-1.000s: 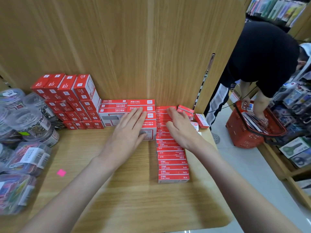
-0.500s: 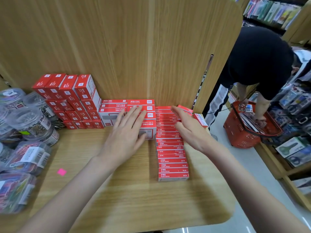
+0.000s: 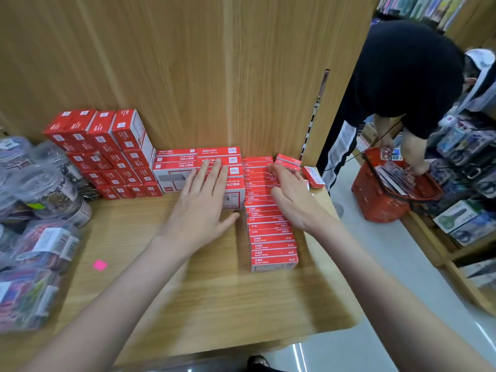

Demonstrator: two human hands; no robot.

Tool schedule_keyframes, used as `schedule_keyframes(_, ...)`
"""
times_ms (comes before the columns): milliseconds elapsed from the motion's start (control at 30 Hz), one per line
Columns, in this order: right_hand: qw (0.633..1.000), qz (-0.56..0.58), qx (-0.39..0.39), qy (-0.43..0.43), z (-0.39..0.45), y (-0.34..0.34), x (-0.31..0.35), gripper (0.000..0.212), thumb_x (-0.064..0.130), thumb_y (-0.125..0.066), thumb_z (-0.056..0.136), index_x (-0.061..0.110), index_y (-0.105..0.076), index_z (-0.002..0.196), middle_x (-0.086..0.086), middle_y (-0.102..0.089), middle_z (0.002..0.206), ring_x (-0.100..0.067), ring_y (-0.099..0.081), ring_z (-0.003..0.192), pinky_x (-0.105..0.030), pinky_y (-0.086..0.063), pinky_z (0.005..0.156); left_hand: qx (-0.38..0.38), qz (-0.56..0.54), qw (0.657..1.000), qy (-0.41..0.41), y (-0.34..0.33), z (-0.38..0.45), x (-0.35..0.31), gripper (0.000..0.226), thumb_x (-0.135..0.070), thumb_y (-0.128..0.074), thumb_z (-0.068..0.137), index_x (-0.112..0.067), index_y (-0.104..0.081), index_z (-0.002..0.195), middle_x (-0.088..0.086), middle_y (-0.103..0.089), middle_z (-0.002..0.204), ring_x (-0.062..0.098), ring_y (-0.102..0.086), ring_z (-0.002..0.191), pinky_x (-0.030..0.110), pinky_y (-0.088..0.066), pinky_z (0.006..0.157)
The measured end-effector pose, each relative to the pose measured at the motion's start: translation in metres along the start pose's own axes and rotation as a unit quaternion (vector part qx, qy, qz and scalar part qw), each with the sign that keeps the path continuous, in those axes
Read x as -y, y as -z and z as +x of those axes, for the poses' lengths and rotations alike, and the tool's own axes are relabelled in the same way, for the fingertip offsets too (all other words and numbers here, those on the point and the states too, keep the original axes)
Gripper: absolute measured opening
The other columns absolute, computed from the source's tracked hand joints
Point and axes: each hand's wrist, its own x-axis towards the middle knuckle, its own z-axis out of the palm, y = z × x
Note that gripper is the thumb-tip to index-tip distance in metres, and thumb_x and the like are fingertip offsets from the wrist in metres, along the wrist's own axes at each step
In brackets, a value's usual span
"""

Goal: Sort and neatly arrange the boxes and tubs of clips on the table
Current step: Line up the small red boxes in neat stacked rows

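A long row of small red staple boxes runs from the back panel toward me on the wooden table. My right hand lies flat on the far part of that row, fingers straight. Left of the row sit larger red and grey boxes, and my left hand rests flat on them with fingers spread. A tall stack of red boxes stands at the back left. Clear tubs of clips crowd the left edge. Two loose red boxes lie at the back right corner.
A wooden back panel walls the table's far side. A pink scrap lies on the table. To the right, a person in black bends over a red shopping basket in the aisle, beside shelves of goods.
My right hand has slid a little along the row toward me and turned flatter on it. My left hand stays on the larger boxes. The person at the right has shifted slightly.
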Motion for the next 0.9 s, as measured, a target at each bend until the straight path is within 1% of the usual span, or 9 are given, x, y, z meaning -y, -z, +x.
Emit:
schedule_keyframes(233,1.000,-0.005,0.022,-0.010,0.003,0.004,-0.002,0.069,0.036,-0.018,0.079,0.012,-0.021,0.143,-0.006,-0.027,0.150,-0.019,-0.017,0.138,-0.036,-0.008,0.115,0.001,0.019,1.000,-0.006,0.003,0.002,-0.001,0.089,-0.043,-0.074,0.070,0.005,-0.038,0.135,0.022,-0.039,0.141,0.040,-0.035,0.131,0.049,-0.016,0.106)
schedule_keyframes(333,0.997,0.070,0.042,-0.013,-0.002,0.000,0.000,0.068,0.036,-0.020,0.079,0.017,-0.017,0.145,-0.002,-0.026,0.151,-0.020,-0.016,0.140,-0.039,-0.013,0.115,-0.005,0.013,1.000,-0.008,0.003,0.002,-0.001,0.086,-0.039,-0.074,0.072,0.005,-0.037,0.136,0.021,-0.039,0.142,0.040,-0.032,0.133,0.045,-0.012,0.112)
schedule_keyframes(400,0.988,0.150,0.021,-0.012,-0.010,0.006,0.000,0.063,0.033,-0.024,0.086,0.019,-0.014,0.146,0.005,-0.027,0.149,-0.008,-0.024,0.136,-0.025,-0.021,0.111,-0.030,-0.004,1.000,-0.006,0.006,-0.002,-0.004,0.076,-0.036,-0.067,0.079,0.003,-0.036,0.137,0.020,-0.038,0.143,0.037,-0.027,0.136,0.044,-0.005,0.112)
schedule_keyframes(467,0.982,0.187,0.021,-0.004,-0.026,0.013,0.001,0.048,0.023,-0.027,0.097,0.027,-0.018,0.143,0.021,-0.034,0.137,0.013,-0.037,0.116,0.001,-0.024,0.092,-0.055,-0.036,0.998,-0.017,0.012,-0.011,-0.013,0.065,-0.035,-0.049,0.087,0.002,-0.035,0.138,0.016,-0.037,0.145,0.030,-0.022,0.138,0.042,-0.005,0.113)
schedule_keyframes(500,0.982,0.187,0.026,0.005,-0.035,0.014,0.002,0.044,0.018,-0.028,0.098,0.035,-0.021,0.138,0.025,-0.037,0.130,0.019,-0.040,0.108,0.005,-0.025,0.084,-0.056,-0.059,0.996,-0.028,0.013,-0.019,-0.019,0.062,-0.033,-0.041,0.088,0.002,-0.035,0.138,0.015,-0.037,0.145,0.027,-0.021,0.138,0.041,-0.006,0.113)
schedule_keyframes(567,0.986,0.158,0.041,0.022,-0.046,0.006,0.002,0.047,0.021,-0.027,0.092,0.039,-0.020,0.136,0.016,-0.037,0.138,0.013,-0.036,0.120,-0.001,-0.025,0.095,-0.052,-0.107,0.992,-0.045,0.011,-0.036,-0.029,0.059,-0.029,-0.037,0.087,0.003,-0.037,0.137,0.015,-0.039,0.144,0.024,-0.022,0.137,0.040,-0.011,0.113)
schedule_keyframes(633,0.994,0.096,0.052,0.021,-0.048,-0.004,0.000,0.064,0.029,-0.023,0.084,0.021,-0.011,0.146,0.003,-0.016,0.154,0.000,-0.012,0.138,-0.011,-0.008,0.109,-0.043,-0.138,0.989,-0.045,0.007,-0.050,-0.034,0.057,-0.025,-0.038,0.086,0.002,-0.039,0.137,0.014,-0.038,0.144,0.021,-0.024,0.137,0.039,-0.015,0.112)
schedule_keyframes(700,0.996,0.063,0.057,0.014,-0.046,-0.010,-0.001,0.070,0.033,-0.020,0.082,0.016,-0.003,0.148,0.004,-0.004,0.156,0.005,0.003,0.135,-0.010,0.002,0.106,-0.038,-0.157,0.986,-0.031,0.004,-0.058,-0.036,0.056,-0.023,-0.039,0.086,0.002,-0.041,0.136,0.012,-0.038,0.144,0.020,-0.027,0.136,0.038,-0.019,0.111)
schedule_keyframes(900,0.992,0.114,0.048,0.015,-0.052,-0.010,-0.006,0.064,0.029,-0.023,0.086,0.021,-0.005,0.147,0.009,-0.008,0.154,0.002,-0.004,0.139,-0.017,-0.005,0.114,0.018,-0.231,0.973,-0.001,-0.005,-0.055,-0.039,0.058,-0.029,-0.037,0.086,0.001,-0.044,0.135,0.011,-0.047,0.138,0.021,-0.039,0.124,0.027,-0.024,0.105)
